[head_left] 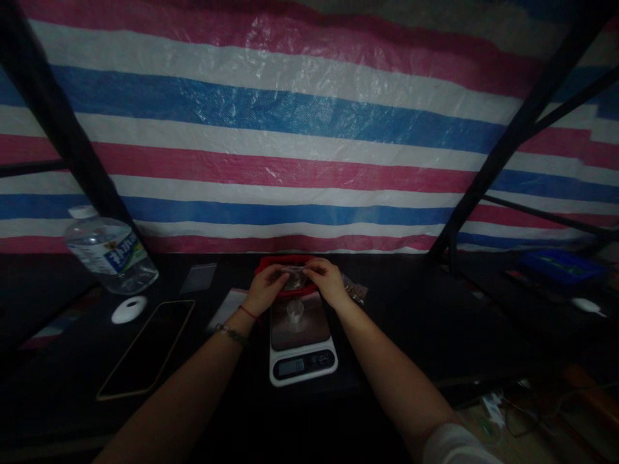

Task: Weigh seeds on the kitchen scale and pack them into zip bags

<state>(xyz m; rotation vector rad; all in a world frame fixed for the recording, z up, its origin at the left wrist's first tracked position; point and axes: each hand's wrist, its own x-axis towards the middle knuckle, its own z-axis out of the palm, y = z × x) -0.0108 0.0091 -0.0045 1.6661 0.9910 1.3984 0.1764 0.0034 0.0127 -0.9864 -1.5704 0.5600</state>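
– What colour is the sheet [290, 109] behind the left hand [265, 287] and right hand [329, 281]?
– Stripes! Pinky red, white and blue, over and over.
– And the scale [304, 341] on the near side of them?
– White, with a dark top.
– What's left of the left hand?
– A black phone [147, 351] with a gold edge and a white mouse [129, 310].
– And far right of the right hand?
– A blue box [563, 265].

Left wrist: we wear two bracelets. Item one, a thin red cord bracelet [249, 313], narrow and plain, nearer our left hand [265, 287]. Item two, a beaded bracelet [231, 333], thicker, rounded beads, mostly dark and greenish, some paler. Right arm: we wear a pale, whitish-grey sleeve [457, 444], softly creased, ending near the elbow.
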